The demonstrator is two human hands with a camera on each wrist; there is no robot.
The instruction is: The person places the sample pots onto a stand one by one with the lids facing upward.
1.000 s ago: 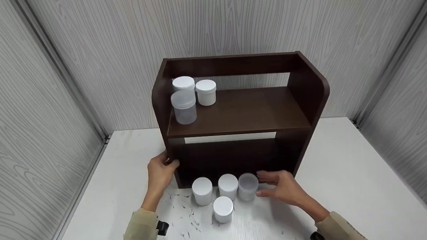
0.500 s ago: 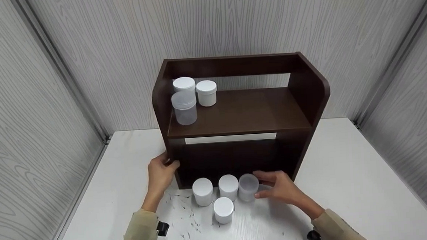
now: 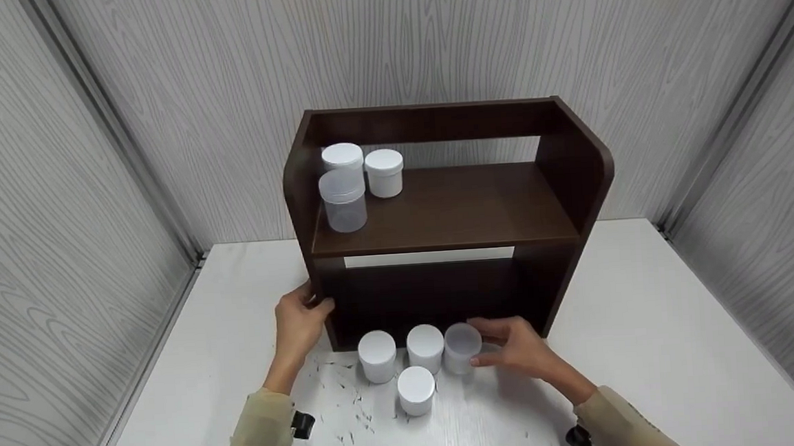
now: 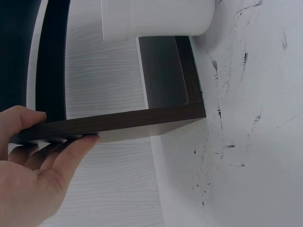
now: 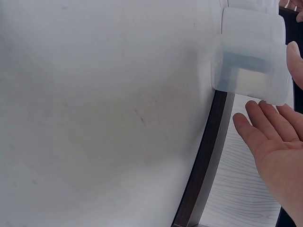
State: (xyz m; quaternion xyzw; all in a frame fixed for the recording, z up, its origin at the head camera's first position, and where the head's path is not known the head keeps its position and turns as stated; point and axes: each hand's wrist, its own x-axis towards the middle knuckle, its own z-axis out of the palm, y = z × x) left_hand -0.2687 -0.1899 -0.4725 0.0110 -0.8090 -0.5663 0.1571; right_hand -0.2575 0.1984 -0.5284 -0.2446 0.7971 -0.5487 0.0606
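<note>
My left hand [image 3: 298, 323] grips the left side panel of a dark brown two-tier shelf [image 3: 444, 206], thumb on the front edge, fingers on the outer face. The left wrist view shows this grip too. In front of the lower tier stand three white-lidded jars [image 3: 415, 391] and a translucent jar [image 3: 462, 348] at the right end of their row. Beside that translucent jar is my right hand [image 3: 525, 348], thumb near its front side and fingers near its back. In the right wrist view these fingers [image 5: 258, 124] are extended and spread, just off the jar's end.
On the upper tier, at the left, stand a translucent jar [image 3: 345, 205] and two white jars [image 3: 384, 174]. Dark scuff marks [image 4: 219, 90] streak the white table [image 3: 194, 401]. Grey wood-patterned panels [image 3: 427, 42] enclose the table at the back and sides.
My right hand has moved slightly left, its thumb and fingers coming closer around the translucent jar. The left hand has kept its grip on the shelf, and the jars stand where they were.
</note>
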